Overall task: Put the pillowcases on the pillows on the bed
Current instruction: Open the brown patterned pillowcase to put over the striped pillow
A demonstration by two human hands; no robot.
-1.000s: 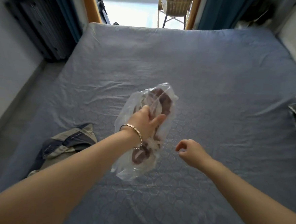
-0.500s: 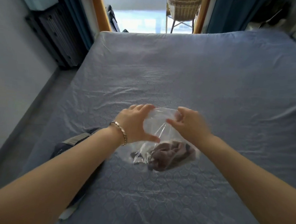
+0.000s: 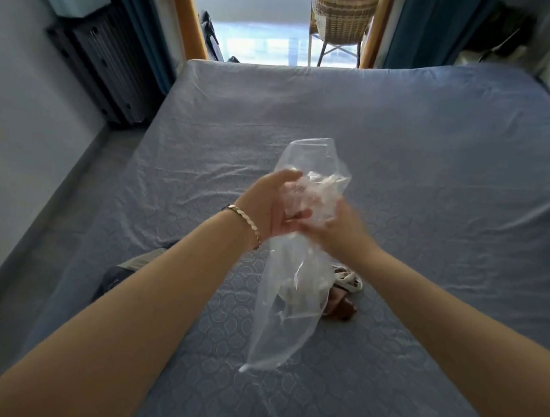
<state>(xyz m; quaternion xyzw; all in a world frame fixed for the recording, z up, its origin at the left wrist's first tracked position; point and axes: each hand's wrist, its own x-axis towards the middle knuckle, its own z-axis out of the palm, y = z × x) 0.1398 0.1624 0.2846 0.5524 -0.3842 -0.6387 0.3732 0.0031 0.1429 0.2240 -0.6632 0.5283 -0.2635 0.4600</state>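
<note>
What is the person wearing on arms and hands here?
No sleeves in view and no gloves on either hand. A gold-coloured metal link bracelet circles the wrist of the left hand; the right hand and its wrist show nothing worn.

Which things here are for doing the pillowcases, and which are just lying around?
For the job: left hand, right hand, both gripping the plastic bag; brown-and-white cloth on the bed.
Just lying about: grey folded cloth, wicker chair.

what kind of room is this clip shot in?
Most likely a home bedroom: a wide bed with a blue-grey quilted sheet fills the room, dark blue curtains frame a bright doorway, and a woven wicker chair stands beyond it.
</note>
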